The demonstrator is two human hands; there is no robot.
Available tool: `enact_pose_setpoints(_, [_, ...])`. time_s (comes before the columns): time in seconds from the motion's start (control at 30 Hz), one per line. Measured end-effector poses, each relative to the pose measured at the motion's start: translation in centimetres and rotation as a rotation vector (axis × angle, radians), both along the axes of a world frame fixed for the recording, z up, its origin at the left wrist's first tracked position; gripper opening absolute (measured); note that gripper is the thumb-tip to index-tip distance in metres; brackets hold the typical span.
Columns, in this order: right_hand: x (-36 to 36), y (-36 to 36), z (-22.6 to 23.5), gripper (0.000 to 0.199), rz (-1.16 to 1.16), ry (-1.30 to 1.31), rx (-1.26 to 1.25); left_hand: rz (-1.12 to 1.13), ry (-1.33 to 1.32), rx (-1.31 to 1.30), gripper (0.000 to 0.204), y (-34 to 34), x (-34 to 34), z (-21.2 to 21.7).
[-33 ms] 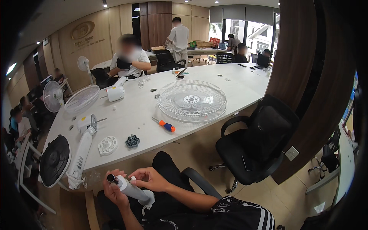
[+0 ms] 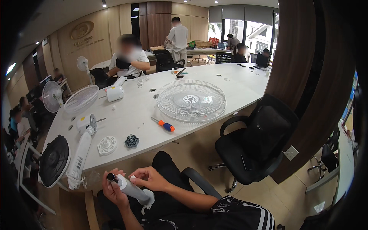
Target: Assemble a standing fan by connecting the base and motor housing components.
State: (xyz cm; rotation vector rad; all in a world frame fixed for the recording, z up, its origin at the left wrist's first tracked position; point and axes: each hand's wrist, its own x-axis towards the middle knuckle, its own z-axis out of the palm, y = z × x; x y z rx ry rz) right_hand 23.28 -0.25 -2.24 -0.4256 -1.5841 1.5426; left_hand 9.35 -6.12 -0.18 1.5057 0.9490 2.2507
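Over the lap, below the bench (image 2: pixel 126 115) edge, the left hand (image 2: pixel 113 191) closes its fingers around a white fan pole (image 2: pixel 130 188), while the right hand (image 2: pixel 147 178) pinches it near the dark upper end. At the bench's near rim lie a white stand (image 2: pixel 82 151), a white round cap (image 2: pixel 106 145) and a dark knob (image 2: pixel 132 141). An orange-handled screwdriver (image 2: pixel 164 125) rests on open surface before stacked fan grilles (image 2: pixel 191 100). An office chair (image 2: pixel 257 145) stands on bare floor to the right.

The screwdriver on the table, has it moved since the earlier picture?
No. The screwdriver lies in the same place, just below the left rim of the fan grille, as before.
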Motion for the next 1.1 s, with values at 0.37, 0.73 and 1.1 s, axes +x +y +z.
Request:
enact_pose_setpoints(0.37, [1.9,-2.2,0.9,0.026,-0.273,0.052,0.062,-0.051,-0.016,0.004,0.054,1.9,0.8,-1.6])
enact_pose_setpoints(0.73, [4.0,-3.4,0.8,0.034,-0.407,0.016,-0.08,-0.846,0.131,-0.122,0.036,2.7,-0.2,1.7])
enact_pose_setpoints(1.1, [6.2,-3.9,1.1,0.026,-0.251,0.017,0.028,-1.116,0.188,-0.14,0.028,5.0,-0.9,1.9])
